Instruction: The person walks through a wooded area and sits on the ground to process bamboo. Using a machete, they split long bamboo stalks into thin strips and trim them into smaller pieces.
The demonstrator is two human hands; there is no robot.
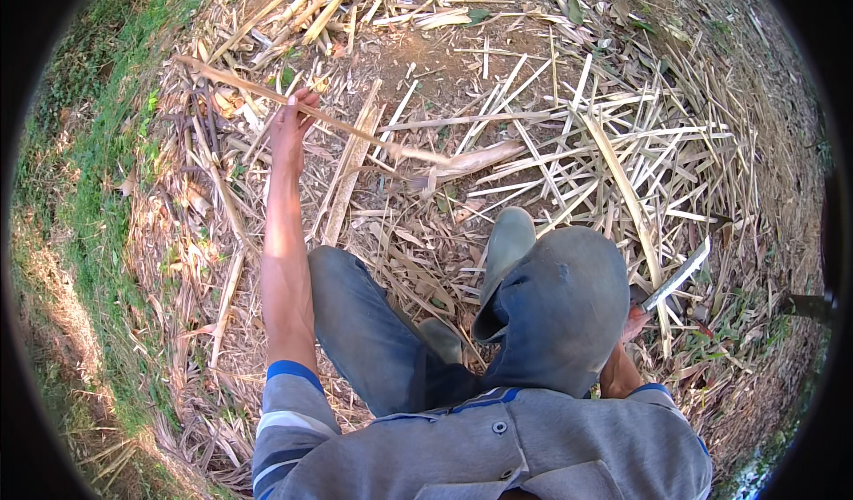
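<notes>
Grass (80, 198) borders the ground (444, 64) at left, which is strewn with split bamboo strips (622, 144). Left hand (289, 127), arm extended, is closed around a long bamboo strip (355, 129) running diagonally. Right hand (633, 322), beside the knee, grips a knife (677, 276), blade angled up-right.

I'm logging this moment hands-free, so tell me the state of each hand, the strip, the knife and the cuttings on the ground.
left hand: raised, closed around the strip
bamboo strip: long, thin, held off the ground, slanting
right hand: mostly hidden behind the knee, gripping the knife
knife: blade bare, pointing up and right
bamboo cuttings: split, scattered on the ground
</notes>
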